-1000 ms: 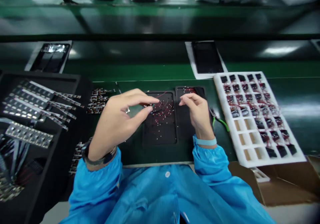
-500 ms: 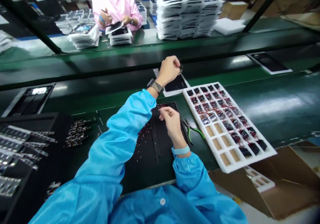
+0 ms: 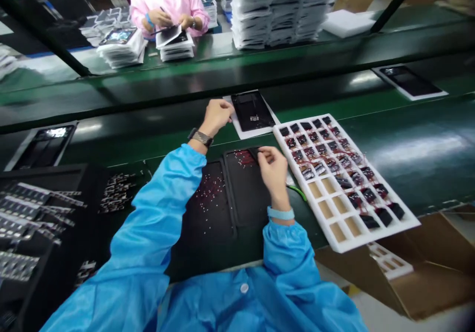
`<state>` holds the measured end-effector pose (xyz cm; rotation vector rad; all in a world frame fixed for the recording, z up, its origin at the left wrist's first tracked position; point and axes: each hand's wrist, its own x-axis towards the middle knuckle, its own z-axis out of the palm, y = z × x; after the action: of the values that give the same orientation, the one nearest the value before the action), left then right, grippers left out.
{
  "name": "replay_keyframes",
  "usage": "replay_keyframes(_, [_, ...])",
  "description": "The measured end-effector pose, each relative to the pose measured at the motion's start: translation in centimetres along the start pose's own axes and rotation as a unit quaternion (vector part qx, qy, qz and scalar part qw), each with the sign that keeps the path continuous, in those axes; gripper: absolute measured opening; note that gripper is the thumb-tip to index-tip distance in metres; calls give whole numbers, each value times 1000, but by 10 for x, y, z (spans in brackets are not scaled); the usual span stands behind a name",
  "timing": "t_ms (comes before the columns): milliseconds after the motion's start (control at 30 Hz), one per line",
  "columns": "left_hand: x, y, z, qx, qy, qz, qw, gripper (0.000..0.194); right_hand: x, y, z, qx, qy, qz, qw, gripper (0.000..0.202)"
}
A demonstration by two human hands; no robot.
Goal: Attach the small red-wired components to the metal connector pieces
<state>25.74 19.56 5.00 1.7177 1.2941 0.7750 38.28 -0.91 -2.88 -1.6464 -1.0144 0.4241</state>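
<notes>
My left hand [image 3: 217, 117] is closed at the left edge of a black device panel [image 3: 249, 107] lying on a white sheet; whether its pinched fingers hold anything is too small to tell. A small silvery part [image 3: 254, 118] lies on the panel. Over the upper right corner of the black two-part tray [image 3: 247, 201], my right hand [image 3: 273, 171] is closed, with a dark thing at its fingertips that I cannot make out. Small red and white pieces [image 3: 211, 188] are scattered in the tray. Green-handled pliers [image 3: 297, 191] lie partly hidden beside my right hand.
A white foam tray [image 3: 330, 238] with black wired parts stands at the right, above an open cardboard box [image 3: 438, 272]. Metal parts [image 3: 117, 192] and strips [image 3: 29, 213] lie left. Across the bench, a person in pink [image 3: 166, 0] handles sheets beside tall stacks [image 3: 250, 15].
My left hand has moved left and down from over the panel, uncovering the silvery part. My right hand has shifted right to the tray's corner. The camera view has shifted slightly.
</notes>
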Motion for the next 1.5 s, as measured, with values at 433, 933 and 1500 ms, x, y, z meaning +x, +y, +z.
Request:
replay_keyframes(433, [-258,-134,-185,21,231,-97,968,15,26,45,-15,-193,-124,-45,972,32])
replay_keyframes(933, [-288,-188,-156,284,165,-125,936,22,32,42,-17,-107,-17,-50,993,13])
replay_keyframes(1500, [-288,-204,-162,276,260,-168,910,4,28,26,-4,83,61,-55,993,23])
